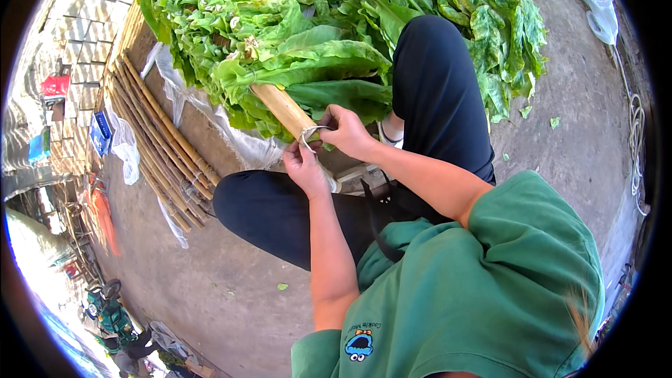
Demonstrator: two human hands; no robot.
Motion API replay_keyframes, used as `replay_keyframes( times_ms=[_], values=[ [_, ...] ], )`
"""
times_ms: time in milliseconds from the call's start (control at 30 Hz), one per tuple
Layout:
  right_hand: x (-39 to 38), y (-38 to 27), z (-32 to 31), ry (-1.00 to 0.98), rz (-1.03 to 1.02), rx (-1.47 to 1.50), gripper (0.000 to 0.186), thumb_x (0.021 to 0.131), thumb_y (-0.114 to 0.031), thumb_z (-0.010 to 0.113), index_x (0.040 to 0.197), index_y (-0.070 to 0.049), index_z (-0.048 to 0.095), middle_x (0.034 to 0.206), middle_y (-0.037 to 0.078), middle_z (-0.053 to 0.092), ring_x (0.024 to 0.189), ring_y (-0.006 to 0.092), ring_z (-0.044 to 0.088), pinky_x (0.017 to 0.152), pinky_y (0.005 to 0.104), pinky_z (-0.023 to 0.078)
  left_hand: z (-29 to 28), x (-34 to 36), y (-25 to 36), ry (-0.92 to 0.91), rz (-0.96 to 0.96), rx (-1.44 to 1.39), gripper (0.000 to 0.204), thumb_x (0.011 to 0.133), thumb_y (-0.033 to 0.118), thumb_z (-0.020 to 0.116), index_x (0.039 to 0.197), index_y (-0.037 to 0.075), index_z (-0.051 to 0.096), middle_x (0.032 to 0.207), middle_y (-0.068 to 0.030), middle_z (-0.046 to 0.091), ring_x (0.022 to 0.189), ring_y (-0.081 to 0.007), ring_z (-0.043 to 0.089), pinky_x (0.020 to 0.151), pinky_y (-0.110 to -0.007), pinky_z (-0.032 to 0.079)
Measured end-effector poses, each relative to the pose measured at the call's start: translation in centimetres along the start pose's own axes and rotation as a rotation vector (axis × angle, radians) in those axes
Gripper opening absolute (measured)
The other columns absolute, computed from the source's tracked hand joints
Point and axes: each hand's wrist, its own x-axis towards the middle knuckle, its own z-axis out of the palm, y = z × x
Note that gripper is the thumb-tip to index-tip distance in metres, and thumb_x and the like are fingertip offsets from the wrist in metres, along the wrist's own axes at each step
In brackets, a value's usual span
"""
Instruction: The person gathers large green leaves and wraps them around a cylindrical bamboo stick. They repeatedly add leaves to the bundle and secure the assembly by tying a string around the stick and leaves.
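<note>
A pale bamboo pole [280, 107] runs from beneath a pile of large green leaves [322, 63] toward me between my bent legs. A thin pale cord [314, 128] loops around it near my hands. My left hand [303, 162] is below the pole's near part with fingers pinched on the cord. My right hand [339, 129] is just right of the pole, thumb and fingers closed on the cord at the loop. The pole's near end is partly hidden by my hands.
Bamboo poles [154, 140] lie on the concrete floor [210, 273] at left, beside white plastic sheeting [124, 147]. A plastic bag [598, 14] and coiled rope [635, 140] lie at right. A green wheeled machine [101, 308] stands at lower left.
</note>
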Motion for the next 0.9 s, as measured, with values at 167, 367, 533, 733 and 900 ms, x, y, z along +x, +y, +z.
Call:
replay_keyframes(
  times_ms=[167,367,533,733,900],
  values=[
    [0.1,0.3,0.9,0.082,0.012,0.023,0.017,0.068,-0.005,0.061,0.077,0.001,0.048,0.068,0.003,0.052,0.063,0.0085,0.049,0.055,0.0247,0.042,0.2,0.0,-0.1,0.065,-0.095,-0.168,0.011,0.090,0.007,0.050,0.095,-0.002,0.045,0.088,-0.0102,0.056,0.072,-0.0149,0.060,0.066,-0.028,0.052],
    [-0.3,-1.0,0.8,0.094,-0.109,-0.200,0.022,0.066,-0.007,0.062,0.078,0.001,0.046,0.067,0.010,0.052,0.062,0.0155,0.050,0.057,0.0289,0.042,0.0,-0.1,-1.2,0.046,0.037,0.012,0.012,0.086,0.000,0.052,0.095,-0.001,0.044,0.093,-0.0086,0.053,0.075,-0.0127,0.058,0.067,-0.026,0.052],
    [-0.1,-1.0,0.7,0.095,-0.230,-0.356,0.026,0.064,-0.009,0.064,0.082,0.000,0.047,0.072,0.015,0.053,0.065,0.0283,0.053,0.060,0.0342,0.044,-0.3,0.2,-1.3,0.022,0.092,0.090,0.013,0.084,-0.001,0.054,0.094,-0.001,0.044,0.094,-0.0080,0.052,0.077,-0.0118,0.056,0.068,-0.026,0.052],
    [0.2,-0.8,0.9,0.104,-0.291,-0.340,0.026,0.066,-0.007,0.061,0.087,-0.001,0.047,0.073,0.011,0.052,0.064,0.0215,0.052,0.059,0.0304,0.043,-0.9,0.7,-1.0,-0.016,-0.156,-0.164,0.012,0.084,-0.002,0.052,0.094,0.000,0.045,0.082,-0.0083,0.053,0.069,-0.0135,0.055,0.060,-0.026,0.049],
    [0.2,-0.5,0.8,0.037,-0.219,-0.141,0.025,0.069,-0.003,0.057,0.092,0.000,0.048,0.076,0.006,0.052,0.068,0.0119,0.051,0.062,0.0260,0.043,-0.7,0.5,-1.1,-0.013,-0.100,-0.140,0.011,0.084,0.000,0.053,0.091,0.002,0.044,0.074,-0.0072,0.052,0.058,-0.0129,0.052,0.051,-0.025,0.043]
  ],
)
